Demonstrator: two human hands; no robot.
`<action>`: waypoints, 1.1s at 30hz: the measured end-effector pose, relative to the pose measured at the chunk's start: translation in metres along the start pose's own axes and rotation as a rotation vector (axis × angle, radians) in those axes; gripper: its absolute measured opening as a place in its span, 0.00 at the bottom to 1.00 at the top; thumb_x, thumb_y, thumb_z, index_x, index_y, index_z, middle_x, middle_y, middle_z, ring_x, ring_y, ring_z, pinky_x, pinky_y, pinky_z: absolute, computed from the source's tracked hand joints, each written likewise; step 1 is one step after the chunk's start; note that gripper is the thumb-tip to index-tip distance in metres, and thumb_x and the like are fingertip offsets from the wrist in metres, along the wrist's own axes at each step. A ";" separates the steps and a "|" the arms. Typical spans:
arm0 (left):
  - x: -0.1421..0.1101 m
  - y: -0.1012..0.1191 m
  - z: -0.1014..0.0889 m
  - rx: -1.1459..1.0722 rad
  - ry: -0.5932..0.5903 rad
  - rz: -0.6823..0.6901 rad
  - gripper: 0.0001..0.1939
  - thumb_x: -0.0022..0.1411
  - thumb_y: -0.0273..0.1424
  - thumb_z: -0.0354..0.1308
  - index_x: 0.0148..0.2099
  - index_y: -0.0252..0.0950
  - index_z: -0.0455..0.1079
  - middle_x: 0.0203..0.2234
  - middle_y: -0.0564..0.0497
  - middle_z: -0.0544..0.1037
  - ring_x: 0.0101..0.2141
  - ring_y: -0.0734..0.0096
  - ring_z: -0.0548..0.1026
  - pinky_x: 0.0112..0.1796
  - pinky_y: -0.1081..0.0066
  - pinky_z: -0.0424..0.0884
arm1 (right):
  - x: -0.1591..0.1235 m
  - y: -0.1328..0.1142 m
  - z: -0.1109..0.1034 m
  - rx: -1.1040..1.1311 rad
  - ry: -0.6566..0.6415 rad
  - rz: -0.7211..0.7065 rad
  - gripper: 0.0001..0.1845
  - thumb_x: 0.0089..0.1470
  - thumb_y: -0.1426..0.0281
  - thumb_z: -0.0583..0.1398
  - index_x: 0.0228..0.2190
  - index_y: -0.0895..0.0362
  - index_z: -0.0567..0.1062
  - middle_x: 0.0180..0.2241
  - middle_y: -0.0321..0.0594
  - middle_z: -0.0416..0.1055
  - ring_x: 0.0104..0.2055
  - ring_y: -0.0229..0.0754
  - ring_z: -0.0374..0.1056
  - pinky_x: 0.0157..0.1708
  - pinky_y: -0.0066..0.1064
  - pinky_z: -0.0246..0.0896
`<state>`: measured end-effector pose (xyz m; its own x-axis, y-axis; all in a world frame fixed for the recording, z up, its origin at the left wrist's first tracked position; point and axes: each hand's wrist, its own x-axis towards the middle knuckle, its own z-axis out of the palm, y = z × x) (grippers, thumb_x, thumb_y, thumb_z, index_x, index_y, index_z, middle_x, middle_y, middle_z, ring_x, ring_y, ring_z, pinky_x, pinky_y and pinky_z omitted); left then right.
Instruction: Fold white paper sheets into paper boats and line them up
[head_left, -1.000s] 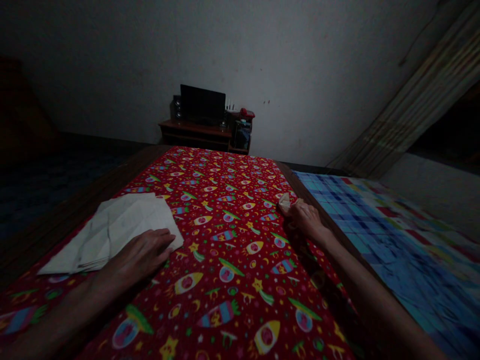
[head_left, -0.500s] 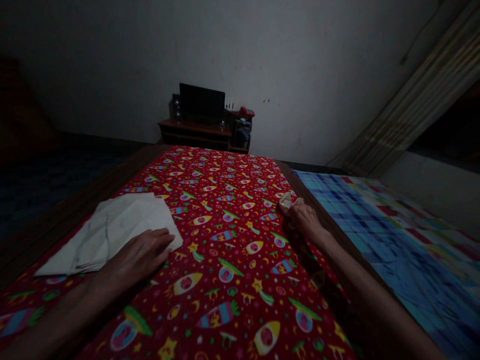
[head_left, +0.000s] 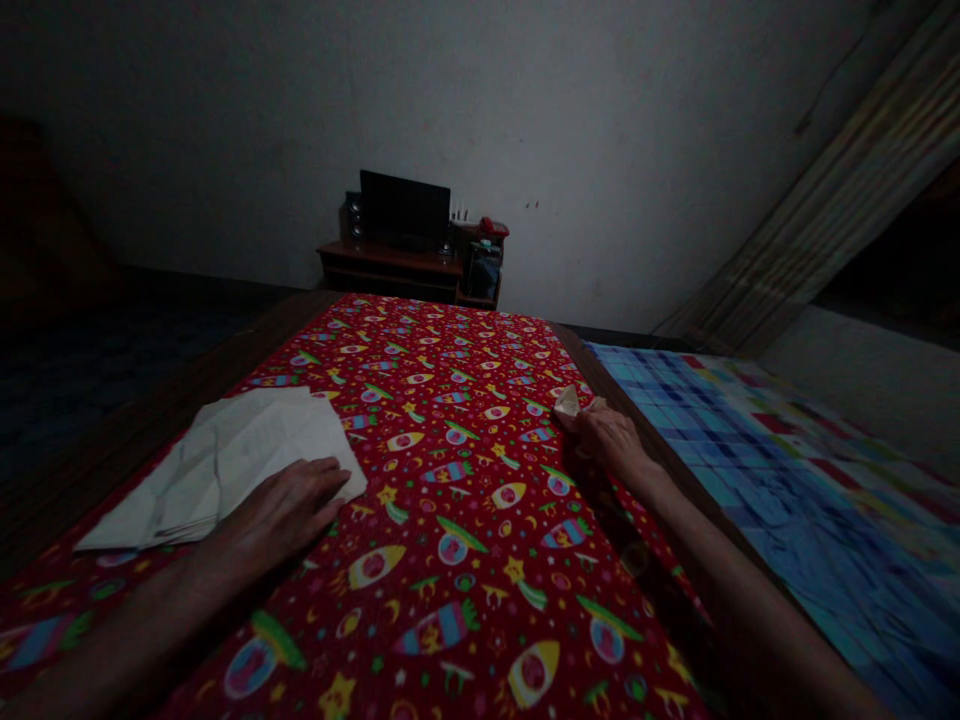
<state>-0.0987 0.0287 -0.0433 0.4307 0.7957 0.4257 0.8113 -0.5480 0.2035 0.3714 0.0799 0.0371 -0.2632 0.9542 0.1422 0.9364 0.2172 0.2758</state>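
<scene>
Dim rm: pale wall point(head_left: 600, 130) behind, monitor point(head_left: 405, 210) at far end, red printed cloth point(head_left: 465, 500) before us. White paper pile point(head_left: 262, 430) lies on cloth's L side; our L hand point(head_left: 292, 500) is palm-down on it, can't tell if gripping. Our R hand point(head_left: 611, 435), nr cloth's R edge, is closed on a crumpled pale pc point(head_left: 566, 405). Progress, we'd judge: partway; pile gathered but unevenly fanned, pc not set down. Pile's long axis runs diag., narrow end pointing near-L; pc's tip pokes far-L, long axis unclear.
</scene>
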 end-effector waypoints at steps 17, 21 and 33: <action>0.010 0.015 -0.018 0.005 -0.076 -0.034 0.22 0.62 0.45 0.45 0.45 0.38 0.72 0.44 0.43 0.76 0.44 0.60 0.75 0.45 0.67 0.71 | 0.028 0.006 0.008 -0.033 0.114 0.114 0.18 0.59 0.68 0.47 0.43 0.61 0.71 0.39 0.52 0.71 0.41 0.48 0.63 0.37 0.33 0.51; 0.010 0.015 -0.016 -0.002 -0.065 -0.029 0.22 0.62 0.45 0.44 0.44 0.38 0.72 0.43 0.43 0.76 0.42 0.60 0.75 0.44 0.66 0.72 | 0.056 -0.002 -0.001 -0.036 0.029 0.248 0.18 0.59 0.69 0.48 0.43 0.64 0.72 0.42 0.55 0.70 0.42 0.49 0.66 0.37 0.33 0.54; 0.000 0.002 0.001 0.020 -0.021 -0.035 0.20 0.62 0.44 0.47 0.49 0.40 0.70 0.47 0.44 0.74 0.46 0.60 0.73 0.49 0.65 0.68 | 0.062 -0.015 -0.016 -0.015 -0.139 0.319 0.18 0.56 0.69 0.53 0.43 0.67 0.72 0.40 0.58 0.72 0.45 0.48 0.69 0.41 0.29 0.59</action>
<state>-0.0967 0.0272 -0.0436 0.4097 0.8200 0.3997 0.8339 -0.5143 0.2003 0.3371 0.1325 0.0568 0.0770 0.9927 0.0931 0.9627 -0.0983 0.2521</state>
